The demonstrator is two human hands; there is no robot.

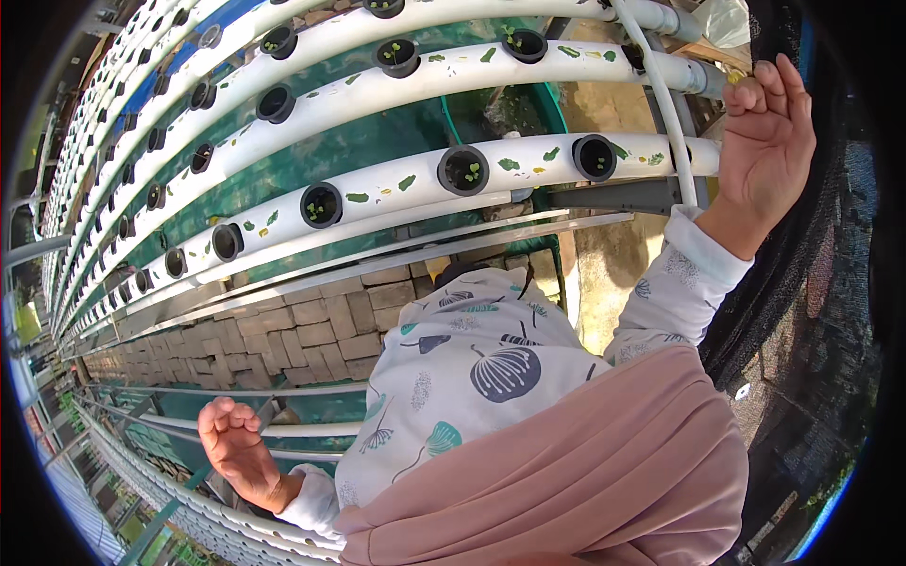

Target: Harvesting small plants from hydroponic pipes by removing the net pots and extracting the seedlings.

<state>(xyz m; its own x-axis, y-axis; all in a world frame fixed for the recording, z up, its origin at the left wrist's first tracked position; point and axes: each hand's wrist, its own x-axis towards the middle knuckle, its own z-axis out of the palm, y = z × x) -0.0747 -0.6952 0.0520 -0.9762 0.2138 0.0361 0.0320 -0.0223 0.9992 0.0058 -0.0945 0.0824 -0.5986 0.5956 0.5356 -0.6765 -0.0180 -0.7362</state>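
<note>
My right hand (769,141) is raised beside the right ends of the white grow pipes. Its thumb and index finger pinch a small yellow bit (734,75) that looks like a leaf, while the other fingers stretch up. Closest to me runs a white pipe (429,179) painted with green and yellow leaf marks. Black net cups (462,170) sit in its holes, several with small green seedlings (324,209). Low on the left, my left hand (243,457) hangs in the air with loosely curled fingers and nothing visible in it.
More white pipes (311,85) with black cups stretch away to the left. A thin white upright pipe (668,118) crosses the pipe ends. Below lie a green container (448,118) and brick paving (321,321). Dark netting (812,283) hangs at right; another pipe rack (170,491) stands lower left.
</note>
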